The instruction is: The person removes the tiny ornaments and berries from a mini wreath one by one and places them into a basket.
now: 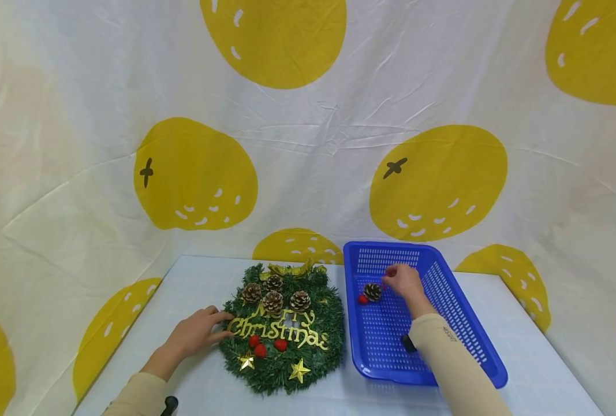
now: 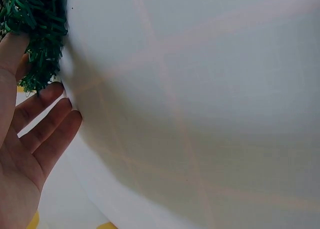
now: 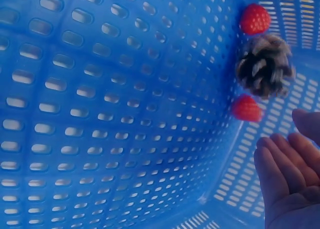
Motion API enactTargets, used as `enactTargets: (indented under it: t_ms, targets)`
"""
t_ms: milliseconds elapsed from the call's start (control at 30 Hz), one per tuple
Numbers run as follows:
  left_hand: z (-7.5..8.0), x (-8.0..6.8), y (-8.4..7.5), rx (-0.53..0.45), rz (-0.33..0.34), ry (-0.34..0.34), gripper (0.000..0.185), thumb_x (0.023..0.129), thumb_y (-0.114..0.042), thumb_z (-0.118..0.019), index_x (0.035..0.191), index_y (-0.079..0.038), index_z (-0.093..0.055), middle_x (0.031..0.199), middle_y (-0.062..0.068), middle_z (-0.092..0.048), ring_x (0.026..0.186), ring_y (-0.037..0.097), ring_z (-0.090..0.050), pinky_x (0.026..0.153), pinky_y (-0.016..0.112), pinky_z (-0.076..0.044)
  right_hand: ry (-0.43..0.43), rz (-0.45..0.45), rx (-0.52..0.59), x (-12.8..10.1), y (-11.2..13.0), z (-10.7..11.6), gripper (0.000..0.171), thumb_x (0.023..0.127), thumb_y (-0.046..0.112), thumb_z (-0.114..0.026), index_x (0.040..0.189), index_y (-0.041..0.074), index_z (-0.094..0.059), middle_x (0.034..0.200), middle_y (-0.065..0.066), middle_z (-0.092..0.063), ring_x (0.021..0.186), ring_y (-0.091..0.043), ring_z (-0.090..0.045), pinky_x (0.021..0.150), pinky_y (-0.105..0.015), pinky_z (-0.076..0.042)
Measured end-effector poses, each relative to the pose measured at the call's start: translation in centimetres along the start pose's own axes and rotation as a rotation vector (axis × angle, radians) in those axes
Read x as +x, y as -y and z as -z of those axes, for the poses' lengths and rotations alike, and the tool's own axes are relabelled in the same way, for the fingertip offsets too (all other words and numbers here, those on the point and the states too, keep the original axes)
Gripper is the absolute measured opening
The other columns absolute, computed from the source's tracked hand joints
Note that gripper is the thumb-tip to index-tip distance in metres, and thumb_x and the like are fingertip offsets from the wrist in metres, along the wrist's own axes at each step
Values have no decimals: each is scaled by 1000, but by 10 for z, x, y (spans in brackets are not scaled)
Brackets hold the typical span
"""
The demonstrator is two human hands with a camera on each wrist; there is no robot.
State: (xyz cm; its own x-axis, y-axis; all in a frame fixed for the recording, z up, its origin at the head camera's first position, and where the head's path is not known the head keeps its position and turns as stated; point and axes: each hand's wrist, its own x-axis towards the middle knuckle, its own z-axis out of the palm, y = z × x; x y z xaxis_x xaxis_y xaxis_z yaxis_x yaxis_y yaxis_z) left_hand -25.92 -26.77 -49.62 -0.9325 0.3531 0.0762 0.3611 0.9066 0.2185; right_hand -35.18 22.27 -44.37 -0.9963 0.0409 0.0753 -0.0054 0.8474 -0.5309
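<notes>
A green tinsel wreath (image 1: 313, 372) lies on the table, carrying gold "Merry Christmas" lettering (image 1: 276, 330), pine cones (image 1: 273, 302), red strawberry-like berries (image 1: 280, 345), gold stars (image 1: 299, 370) and a gold bow (image 1: 292, 270). My left hand (image 1: 198, 330) touches the wreath's left edge with relaxed fingers. In the left wrist view, the thumb lies along the green tinsel (image 2: 42, 34). My right hand (image 1: 403, 281) is inside the blue basket (image 1: 357, 341), close to a loose pine cone (image 3: 265, 66) and two red berries (image 3: 247, 108). Its thumb and fingers are apart in the right wrist view, with nothing visible between them.
The basket's raised perforated walls surround the right hand, and its right rim (image 1: 466, 309) runs beside the forearm. A white cloth with yellow fruit prints (image 1: 308, 190) hangs behind the white table (image 1: 198, 277). The wreath stands close to the basket's left side.
</notes>
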Motion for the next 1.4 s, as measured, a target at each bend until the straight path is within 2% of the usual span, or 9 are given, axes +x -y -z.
enactTargets:
  t_ms: [267,400,567,733,900,1133,1400]
  targets:
    - [-2,0,1,-1,-6,1,42,83,-51,-71,115,-23,-69,99,-2,-60,81,16,-57,60,36,-49,17,12,9,-2,2,1,40,92,18,-66,120,-10,-62,115,-25,-65,111,-43,-57,93,-52,-46]
    - [-3,0,2,-1,-6,-4,43,83,-52,-71,115,-24,-69,100,-2,-60,82,16,-57,60,36,-50,35,58,8,-4,8,5,50,92,29,-67,121,-11,-61,116,-27,-64,110,-44,-58,92,-52,-46]
    - [-1,0,1,-1,-4,2,43,83,-52,-70,115,-24,-69,99,-2,-59,81,16,-57,60,37,-50,107,102,15,-8,20,10,61,92,37,-66,131,-9,-55,125,-29,-59,116,-45,-54,96,-54,-43]
    - [-1,1,-1,-2,-5,0,41,83,-48,-72,115,-22,-70,98,-2,-59,80,15,-56,59,35,-48,160,127,27,-15,37,17,67,94,37,-63,141,-8,-45,136,-29,-51,125,-46,-47,101,-56,-39]
    - [-1,2,-1,1,-10,1,41,84,-48,-72,115,-22,-69,97,-3,-58,78,13,-55,58,34,-47,167,151,26,-28,57,25,71,94,38,-63,145,-6,-41,141,-28,-47,127,-46,-45,101,-57,-38]
    - [1,0,0,2,-6,-3,41,84,-47,-72,115,-22,-69,97,-1,-59,78,15,-55,57,34,-47,175,222,60,-51,87,25,70,94,38,-64,148,1,-39,144,-24,-46,127,-42,-47,100,-56,-40]
    - [3,0,-1,5,-18,-9,39,84,-45,-73,115,-21,-70,97,-1,-59,78,15,-55,57,34,-47,169,314,119,-83,121,25,76,91,37,-70,150,3,-37,149,-20,-41,135,-40,-39,106,-55,-35]
